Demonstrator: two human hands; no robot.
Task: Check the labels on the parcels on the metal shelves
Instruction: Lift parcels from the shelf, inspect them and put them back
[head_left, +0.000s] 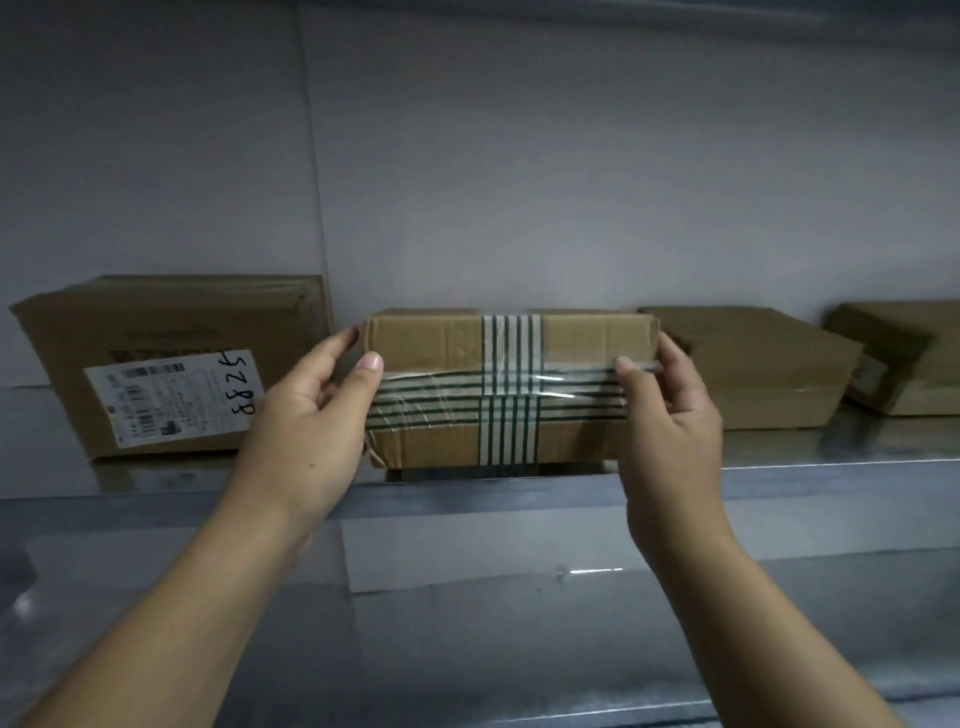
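Parcel in hand: a small cardboard box crossed with green-striped tape, held at each end by the left hand and the right hand, thumbs on the front face and the other fingers wrapped behind the ends. Its lower edge sits at, or just above, the front of the metal shelf; contact cannot be told. No label shows on the face turned to the camera, so the label is probably on another side and the box will need turning. Risks, as judged: the clear film over the tape looks slick, and a thumb could slide on it during a turn; the grip is at the ends only, so a shift of weight inside could tip the box off the shelf lip; swinging it left could knock the larger box with a white label and handwritten digits, which stands just left of the held parcel. To the right of the held parcel lies a flat brown parcel, close behind the right hand, and beyond that another parcel at the frame edge, with a small label too dark to read. Shelf surface is bare shiny sheet metal, reflective, likely low in friction. Behind the held parcel a plain pale wall; light is dim, which may hamper label reading.
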